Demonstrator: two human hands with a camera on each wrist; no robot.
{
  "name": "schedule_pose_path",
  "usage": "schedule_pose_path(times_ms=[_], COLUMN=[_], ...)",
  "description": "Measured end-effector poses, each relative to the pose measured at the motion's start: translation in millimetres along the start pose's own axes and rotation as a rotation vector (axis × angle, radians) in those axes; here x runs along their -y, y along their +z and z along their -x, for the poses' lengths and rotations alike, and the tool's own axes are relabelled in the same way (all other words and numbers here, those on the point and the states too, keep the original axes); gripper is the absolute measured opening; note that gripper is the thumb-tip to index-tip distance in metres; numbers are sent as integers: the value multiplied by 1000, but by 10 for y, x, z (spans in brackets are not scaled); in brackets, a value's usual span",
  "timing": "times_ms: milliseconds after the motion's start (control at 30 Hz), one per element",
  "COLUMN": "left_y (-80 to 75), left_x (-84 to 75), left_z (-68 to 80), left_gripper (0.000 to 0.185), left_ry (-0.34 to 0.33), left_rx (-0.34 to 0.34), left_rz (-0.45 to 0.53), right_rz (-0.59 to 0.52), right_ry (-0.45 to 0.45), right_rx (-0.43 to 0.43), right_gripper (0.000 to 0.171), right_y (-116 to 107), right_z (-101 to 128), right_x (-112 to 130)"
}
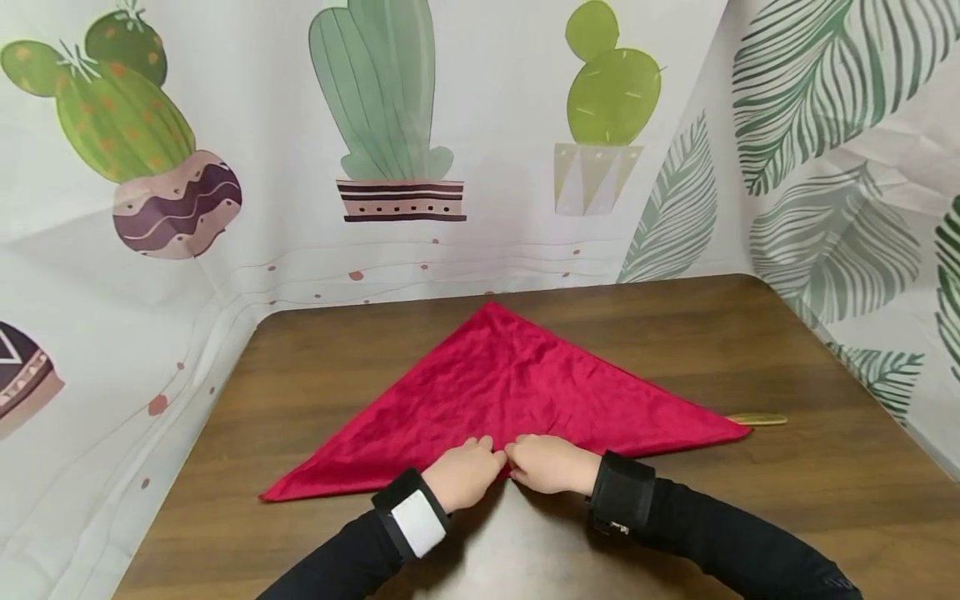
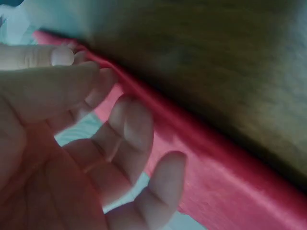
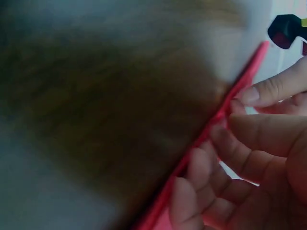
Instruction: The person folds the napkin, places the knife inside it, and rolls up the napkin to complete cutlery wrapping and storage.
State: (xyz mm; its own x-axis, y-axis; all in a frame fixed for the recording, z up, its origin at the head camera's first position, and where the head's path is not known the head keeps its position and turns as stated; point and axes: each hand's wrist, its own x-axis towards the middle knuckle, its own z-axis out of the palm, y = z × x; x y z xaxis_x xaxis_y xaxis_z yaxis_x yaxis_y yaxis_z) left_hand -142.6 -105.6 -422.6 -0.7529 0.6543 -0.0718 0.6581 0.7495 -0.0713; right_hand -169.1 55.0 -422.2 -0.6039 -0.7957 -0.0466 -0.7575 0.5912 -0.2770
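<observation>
Your left hand [image 1: 467, 472] and right hand [image 1: 546, 463] meet at the middle of the near edge of the red cloth [image 1: 510, 392], each grip pinching that folded edge between thumb and curled fingers [image 2: 125, 125] (the wrist views show this best). The cloth lies as a triangle on the wooden tabletop [image 1: 750, 333], apex pointing far. A slim yellowish object [image 1: 759, 419] peeks out by the cloth's right corner; the printed backdrop [image 1: 465, 125] stands close behind.
</observation>
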Motion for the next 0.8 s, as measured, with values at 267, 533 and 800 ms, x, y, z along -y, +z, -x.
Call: schedule_pose_path(times_ms=[267,533,800], left_y=[95,134,168], left_x=[73,519,1036], left_z=[91,584,1315], left_gripper=[8,12,17], left_ry=[-83,-194,-425], left_rx=[31,-10,-13], left_rz=[128,245,270], right_rz=[-102,-210,-376], right_ry=[-3,67,226], right_rx=[26,-12,23], right_gripper=[20,27,28], right_y=[22,-29,-184], right_z=[46,453,1029], right_x=[-153,-637,-1127])
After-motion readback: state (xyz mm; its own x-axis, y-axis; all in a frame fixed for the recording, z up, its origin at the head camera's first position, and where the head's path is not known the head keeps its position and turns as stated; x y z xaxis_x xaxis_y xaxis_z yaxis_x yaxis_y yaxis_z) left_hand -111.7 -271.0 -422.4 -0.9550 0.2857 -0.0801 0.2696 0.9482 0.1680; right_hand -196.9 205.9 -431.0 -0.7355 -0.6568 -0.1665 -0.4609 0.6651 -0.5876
